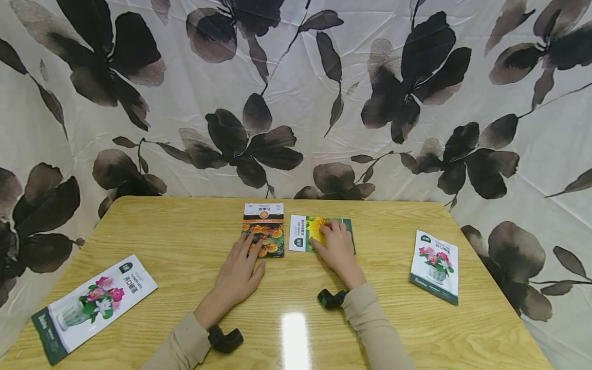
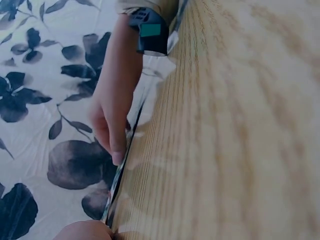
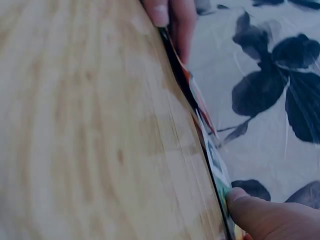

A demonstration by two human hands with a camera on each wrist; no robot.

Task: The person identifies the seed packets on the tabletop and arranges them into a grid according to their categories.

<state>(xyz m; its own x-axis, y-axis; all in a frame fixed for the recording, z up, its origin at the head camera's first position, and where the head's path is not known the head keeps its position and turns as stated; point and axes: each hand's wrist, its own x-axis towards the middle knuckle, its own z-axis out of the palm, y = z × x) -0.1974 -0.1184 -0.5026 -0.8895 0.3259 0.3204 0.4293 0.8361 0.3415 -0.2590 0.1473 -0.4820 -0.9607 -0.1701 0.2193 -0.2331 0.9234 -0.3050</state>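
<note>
A seed packet with orange flowers (image 1: 263, 231) lies flat near the table's far edge, upside down to me. The fingertips of my left hand (image 1: 238, 272) rest on its lower left part, fingers extended and thumb apart. Beside it, a yellow-flower seed packet (image 1: 298, 234) lies turned sideways. My right hand (image 1: 339, 252) rests over its right half, fingers spread and slightly bent, thumb on the printed flower. In the right wrist view the right thumb (image 3: 250, 210) touches this packet, seen nearly edge-on; the other right fingers are mostly hidden.
A white-and-green seed packet with pink flowers (image 1: 99, 306) lies slanted at the table's left. A similar packet (image 1: 435, 267) lies near the right edge. Each wrist wears a black camera (image 1: 225, 340). Behind the wooden table (image 1: 185, 221) hangs a floral cloth (image 1: 324, 103).
</note>
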